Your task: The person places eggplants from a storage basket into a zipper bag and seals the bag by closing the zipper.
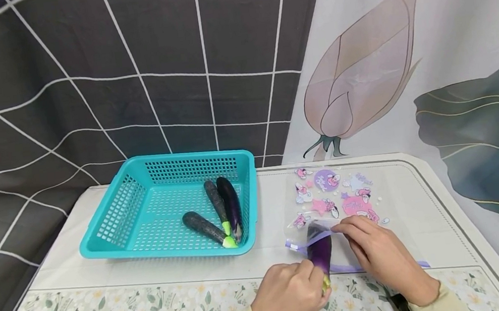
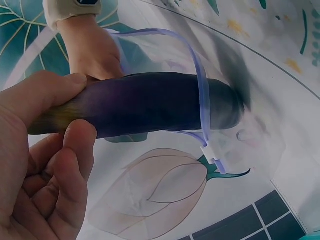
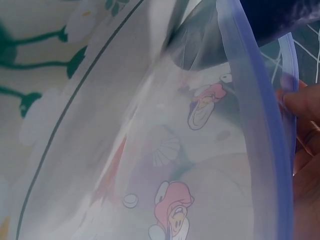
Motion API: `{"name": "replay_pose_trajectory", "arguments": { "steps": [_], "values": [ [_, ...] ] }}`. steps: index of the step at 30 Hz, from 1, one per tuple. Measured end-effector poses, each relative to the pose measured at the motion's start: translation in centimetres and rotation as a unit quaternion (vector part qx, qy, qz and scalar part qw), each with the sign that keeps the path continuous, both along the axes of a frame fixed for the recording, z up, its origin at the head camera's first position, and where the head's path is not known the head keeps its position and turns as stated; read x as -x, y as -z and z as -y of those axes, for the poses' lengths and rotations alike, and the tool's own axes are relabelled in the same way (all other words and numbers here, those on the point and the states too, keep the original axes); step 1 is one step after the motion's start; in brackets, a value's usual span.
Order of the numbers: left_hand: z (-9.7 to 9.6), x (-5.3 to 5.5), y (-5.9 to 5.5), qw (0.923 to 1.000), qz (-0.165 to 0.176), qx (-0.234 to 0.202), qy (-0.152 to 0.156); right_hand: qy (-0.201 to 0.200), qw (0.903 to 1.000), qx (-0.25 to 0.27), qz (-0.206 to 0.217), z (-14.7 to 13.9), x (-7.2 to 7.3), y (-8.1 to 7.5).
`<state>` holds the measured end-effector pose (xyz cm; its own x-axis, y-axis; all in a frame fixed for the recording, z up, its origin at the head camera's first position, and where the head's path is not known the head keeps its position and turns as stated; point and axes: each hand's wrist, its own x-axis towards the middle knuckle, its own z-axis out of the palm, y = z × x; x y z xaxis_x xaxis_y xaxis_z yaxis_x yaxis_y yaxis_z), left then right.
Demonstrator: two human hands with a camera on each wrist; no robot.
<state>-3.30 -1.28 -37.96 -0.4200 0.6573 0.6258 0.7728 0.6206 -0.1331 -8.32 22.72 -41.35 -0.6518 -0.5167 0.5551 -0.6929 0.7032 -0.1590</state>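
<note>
A dark purple eggplant (image 1: 320, 254) is gripped near its yellowish-green stem end by my left hand (image 1: 289, 293). Its far end lies inside the mouth of a clear zip bag (image 1: 333, 197) printed with pink and purple cartoon figures. In the left wrist view, the purple zip strip (image 2: 201, 85) crosses over the eggplant, with a white slider (image 2: 212, 152) at one corner. My right hand (image 1: 383, 253) pinches the upper zip edge and lifts it away from the lower edge. The right wrist view shows a right-hand fingertip (image 3: 295, 100) at the purple strip.
To the left stands a turquoise plastic basket (image 1: 150, 255). It holds a glossy eggplant (image 1: 230, 203) and two speckled dark vegetables with bright green stem ends, one (image 1: 204, 227) lying slanted. A floral mat (image 1: 156, 307) covers the table's near side; patterned curtains hang behind.
</note>
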Motion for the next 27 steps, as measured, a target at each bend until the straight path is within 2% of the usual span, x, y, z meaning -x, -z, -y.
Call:
{"name": "replay_pose_trajectory", "arguments": {
  "steps": [7,19,27],
  "values": [
    [-0.2,0.1,0.4,0.9998,0.015,0.003,-0.011,-0.005,0.9999,0.003,-0.009,0.0,0.0,-0.1],
    [-0.5,0.1,1.0,0.9992,-0.002,-0.003,-0.040,-0.011,0.9998,0.002,0.014,-0.2,0.0,0.0],
    [-0.6,0.3,1.3,0.9982,0.022,0.002,-0.055,-0.009,0.9995,0.004,0.030,-0.2,-0.1,0.0]
  ]
}}
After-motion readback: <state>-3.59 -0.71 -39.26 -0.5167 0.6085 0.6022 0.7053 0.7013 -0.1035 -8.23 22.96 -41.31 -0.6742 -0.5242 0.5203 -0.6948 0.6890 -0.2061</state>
